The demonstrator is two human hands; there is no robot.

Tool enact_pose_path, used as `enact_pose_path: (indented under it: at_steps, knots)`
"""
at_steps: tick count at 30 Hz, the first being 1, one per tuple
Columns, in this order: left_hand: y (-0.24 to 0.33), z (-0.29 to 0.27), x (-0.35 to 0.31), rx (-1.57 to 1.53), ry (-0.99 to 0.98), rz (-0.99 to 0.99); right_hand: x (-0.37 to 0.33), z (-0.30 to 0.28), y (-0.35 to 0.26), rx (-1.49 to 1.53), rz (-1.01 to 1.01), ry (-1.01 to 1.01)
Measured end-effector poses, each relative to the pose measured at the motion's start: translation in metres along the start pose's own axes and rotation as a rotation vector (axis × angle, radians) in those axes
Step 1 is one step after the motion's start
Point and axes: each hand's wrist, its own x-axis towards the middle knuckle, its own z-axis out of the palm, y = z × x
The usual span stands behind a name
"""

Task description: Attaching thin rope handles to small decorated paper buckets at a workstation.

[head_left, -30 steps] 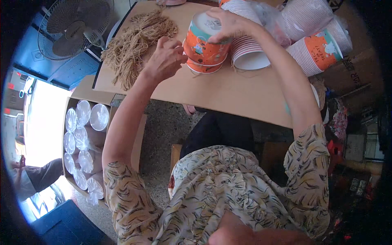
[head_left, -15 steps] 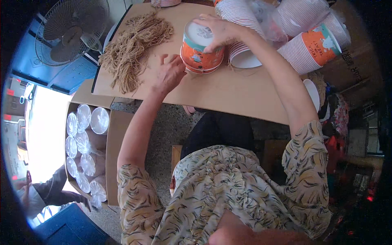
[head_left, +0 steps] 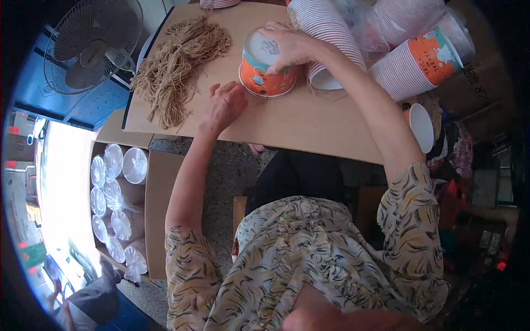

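An orange paper tub with a teal band and cartoon print stands upside down on the cardboard-covered table, its whitish base upward. My right hand reaches across from the right and grips it round the base, thumb on the near side. Beside the tub's left rim is my left hand, with its fingers curled in; whatever they may pinch is hidden. A loose heap of tan twine lies to the left of the tub.
Nested stacks of paper tubs and clear plastic wrap crowd the right side. A fan stands far left. Below it, an open carton holds several plastic-wrapped stacks. Another person shows at lower left.
The fingers of my left hand have curled in beside the rim. My right hand keeps its grip on the tub. The person at lower left has shifted.
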Motion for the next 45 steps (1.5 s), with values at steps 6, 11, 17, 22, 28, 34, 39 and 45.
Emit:
enact_pose_path:
  at_steps: [6,11,17,22,28,34,39,45]
  knots:
    - [-0.006,0.005,-0.002,-0.092,0.014,-0.026,-0.002,0.007,0.0,-0.001,-0.004,0.032]
    - [-0.004,0.017,0.005,0.152,0.016,-0.135,0.0,0.02,0.011,-0.019,-0.022,0.149]
    - [-0.002,-0.009,0.025,0.617,-0.161,-0.055,0.0,0.022,0.008,0.001,0.022,0.138]
    - [-0.007,-0.014,0.048,0.821,-0.209,-0.05,-0.006,0.02,0.005,-0.016,0.043,0.157]
    - [0.001,-0.006,0.078,0.749,-0.245,-0.194,-0.011,0.018,-0.004,0.017,0.122,0.101]
    - [-0.001,-0.009,0.096,0.563,-0.361,-0.446,-0.011,0.023,0.0,-0.005,0.127,0.158]
    - [-0.032,0.01,0.094,0.458,-0.099,-0.262,-0.007,0.014,-0.011,0.005,0.132,0.1]
    - [-0.027,0.012,0.108,0.251,-0.23,-0.317,-0.018,0.026,0.007,-0.007,0.117,0.226]
